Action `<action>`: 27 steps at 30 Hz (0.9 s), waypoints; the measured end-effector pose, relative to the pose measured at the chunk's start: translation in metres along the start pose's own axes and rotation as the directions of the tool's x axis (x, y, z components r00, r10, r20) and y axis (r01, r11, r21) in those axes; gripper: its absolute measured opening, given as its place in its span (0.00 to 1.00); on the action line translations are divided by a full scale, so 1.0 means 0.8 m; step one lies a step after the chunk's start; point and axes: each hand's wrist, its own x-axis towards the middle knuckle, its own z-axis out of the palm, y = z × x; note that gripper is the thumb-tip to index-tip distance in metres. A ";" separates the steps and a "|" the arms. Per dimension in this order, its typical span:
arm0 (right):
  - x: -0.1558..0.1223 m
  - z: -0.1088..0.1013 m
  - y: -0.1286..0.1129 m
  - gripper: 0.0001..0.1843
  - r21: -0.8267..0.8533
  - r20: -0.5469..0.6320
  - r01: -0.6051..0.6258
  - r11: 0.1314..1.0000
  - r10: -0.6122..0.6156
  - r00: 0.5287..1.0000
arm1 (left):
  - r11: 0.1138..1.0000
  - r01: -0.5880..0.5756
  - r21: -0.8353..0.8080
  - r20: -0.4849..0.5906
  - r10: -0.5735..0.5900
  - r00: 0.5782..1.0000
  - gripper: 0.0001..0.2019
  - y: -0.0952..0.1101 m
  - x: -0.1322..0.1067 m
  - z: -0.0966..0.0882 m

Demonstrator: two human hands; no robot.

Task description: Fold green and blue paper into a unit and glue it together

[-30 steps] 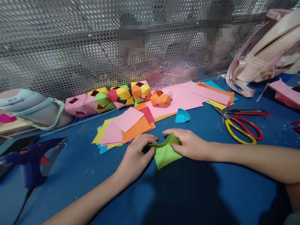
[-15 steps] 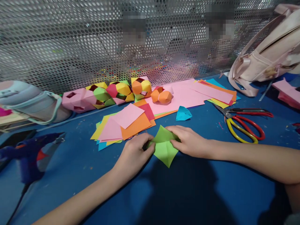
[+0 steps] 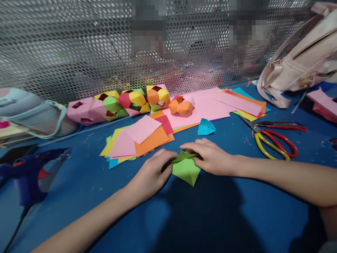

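A green folded paper (image 3: 185, 169) lies on the blue table (image 3: 210, 218), its lower corner pointing toward me. My left hand (image 3: 151, 174) pinches its left edge with thumb and fingers. My right hand (image 3: 210, 156) presses down on its upper right part, fingers curled over a raised flap. Just behind my hands lies a fanned stack of small pink, orange and yellow paper squares (image 3: 137, 140). A small folded cyan piece (image 3: 205, 127) sits a little beyond my right hand.
Several coloured folded paper balls (image 3: 131, 102) line the perforated metal screen (image 3: 105, 45). Large sheets (image 3: 210, 105) lie at the back; red and yellow scissors (image 3: 273, 140) at right; a pink bag (image 3: 297, 63) far right. A blue glue gun (image 3: 28, 172) and a pale bag (image 3: 31, 114) sit left.
The green paper's top flap, raised a second ago and spread flat half a second ago, is folded down again under my right fingers. Both hands stayed almost in place.
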 end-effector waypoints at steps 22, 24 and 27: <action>-0.009 -0.022 -0.004 0.12 -0.588 0.162 0.370 0.719 -0.343 0.925 | 0.861 -0.380 0.338 0.076 0.377 0.923 0.13 -0.012 -0.006 -0.009; -0.009 -0.019 -0.003 0.13 -0.540 0.119 0.325 0.776 -0.312 0.943 | 0.881 -0.347 0.323 0.036 0.355 0.934 0.11 -0.008 -0.004 -0.005; -0.008 -0.013 -0.006 0.17 -0.367 -0.008 0.212 0.905 -0.231 0.973 | 0.947 -0.214 0.240 -0.069 0.237 0.969 0.07 0.000 -0.003 0.000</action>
